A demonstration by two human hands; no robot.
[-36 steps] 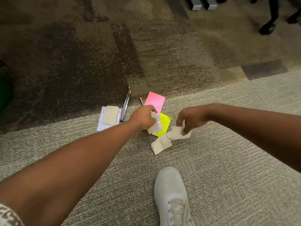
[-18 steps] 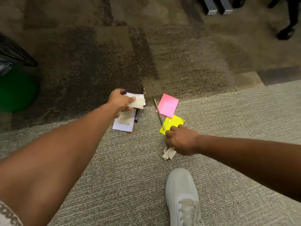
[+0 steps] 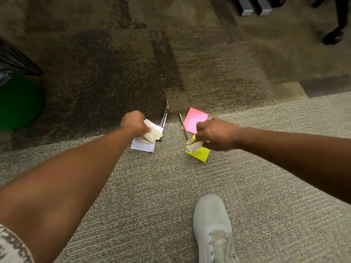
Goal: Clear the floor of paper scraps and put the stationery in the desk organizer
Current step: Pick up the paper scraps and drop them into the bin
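My left hand grips cream paper scraps just above a small lined notepad on the carpet. Two pencils lie side by side right of that hand. My right hand holds crumpled cream scraps over a yellow sticky pad. A pink sticky pad lies behind the right hand, and a single pencil lies between the two hands. The desk organizer is out of sight.
A green bin with a black liner stands at the far left. Metal furniture legs and a chair caster are at the top right. My white shoe is planted on the light carpet below the hands.
My right hand has lifted the scraps off the carpet and now holds them above the yellow pad. My left hand stays over the notepad with its scraps, shifted slightly.
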